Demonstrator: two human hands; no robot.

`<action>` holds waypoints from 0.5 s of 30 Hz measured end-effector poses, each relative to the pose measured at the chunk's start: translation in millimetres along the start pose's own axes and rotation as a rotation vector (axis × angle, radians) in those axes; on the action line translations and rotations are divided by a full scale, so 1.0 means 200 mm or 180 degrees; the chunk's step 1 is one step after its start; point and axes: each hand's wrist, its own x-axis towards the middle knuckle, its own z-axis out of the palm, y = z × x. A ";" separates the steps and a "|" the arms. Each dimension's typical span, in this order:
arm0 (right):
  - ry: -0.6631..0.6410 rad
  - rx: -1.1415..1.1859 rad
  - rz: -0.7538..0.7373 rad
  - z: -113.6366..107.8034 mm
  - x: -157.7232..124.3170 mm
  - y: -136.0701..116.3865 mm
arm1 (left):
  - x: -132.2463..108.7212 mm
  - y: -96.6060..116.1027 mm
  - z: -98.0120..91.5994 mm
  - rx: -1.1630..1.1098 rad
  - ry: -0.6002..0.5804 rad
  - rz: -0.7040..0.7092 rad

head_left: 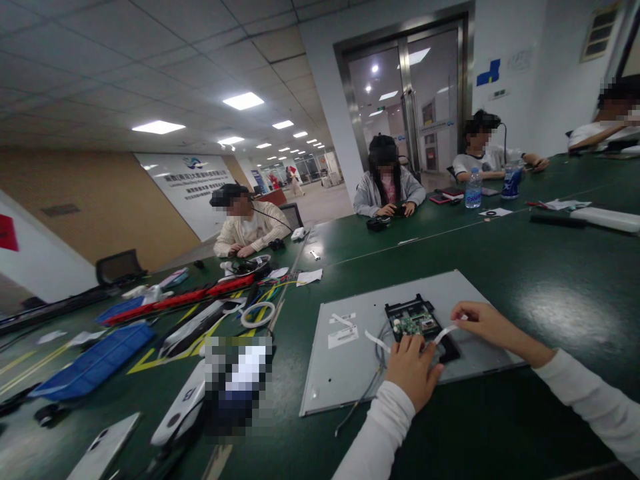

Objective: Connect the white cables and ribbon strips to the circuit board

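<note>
A grey metal panel [350,360] lies flat on the green table [550,280] before me. A small green circuit board in a black frame [413,319] sits on it. My left hand [413,370] rests on the panel just below the board, fingers curled against the board's edge. My right hand [483,321] pinches the end of a white ribbon cable [446,331] that runs toward the board. Another white strip [376,341] and grey wires lie left of the board. Both my sleeves are white.
Left of the panel lie white device shells [183,407], a blue mesh piece [95,363], a red bar [175,301] and a tape roll [257,313]. Several seated people work along the far side, with a water bottle [473,188] near them. A glass door stands behind.
</note>
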 end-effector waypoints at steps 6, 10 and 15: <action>-0.0237 -0.0147 0.0037 -0.02 -0.01 -0.02 | 0.00 0.00 0.00 0.0016 -0.0011 -0.0031; -0.0193 -0.0464 0.0032 -0.02 -0.02 -0.05 | 0.00 0.00 0.00 -0.0010 -0.0017 -0.0035; -0.0146 -0.0865 -0.0017 -0.01 -0.02 -0.06 | 0.00 0.00 0.00 -0.0032 0.0005 -0.0046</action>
